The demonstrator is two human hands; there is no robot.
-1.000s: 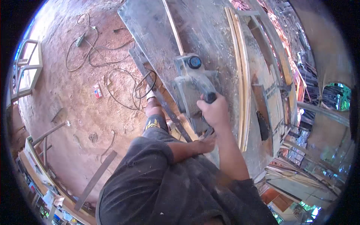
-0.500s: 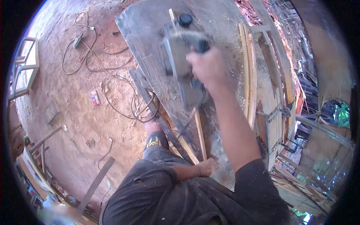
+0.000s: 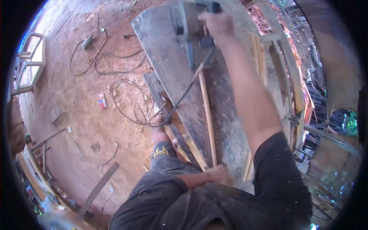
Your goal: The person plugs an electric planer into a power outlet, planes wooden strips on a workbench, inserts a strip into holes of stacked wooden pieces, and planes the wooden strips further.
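Note:
My right hand [image 3: 219, 26] is closed round the handle of an electric hand planer [image 3: 193, 25], near the far end of a worn workbench top [image 3: 180, 80]. A thin wooden strip [image 3: 208, 119] runs lengthwise along the bench, its far part hidden under the planer. At the near end of that strip, close to my body, my left hand [image 3: 217, 174] grips it; the fingertips are partly blurred. The planer's dark power cord [image 3: 186, 94] trails from its back across the bench edge toward the ground.
Loops of cable [image 3: 132, 120] and an extension socket [image 3: 87, 42] lie on the dirt floor to the left, near a small red-and-white packet [image 3: 102, 101]. Long wooden strips [image 3: 262, 57] rest along the bench's right side. A wooden frame [image 3: 34, 63] stands far left.
My right hand has pushed the planer forward, away from me, along the strip, uncovering more of the strip behind it. My left hand stays at the near end. The view has shifted slightly.

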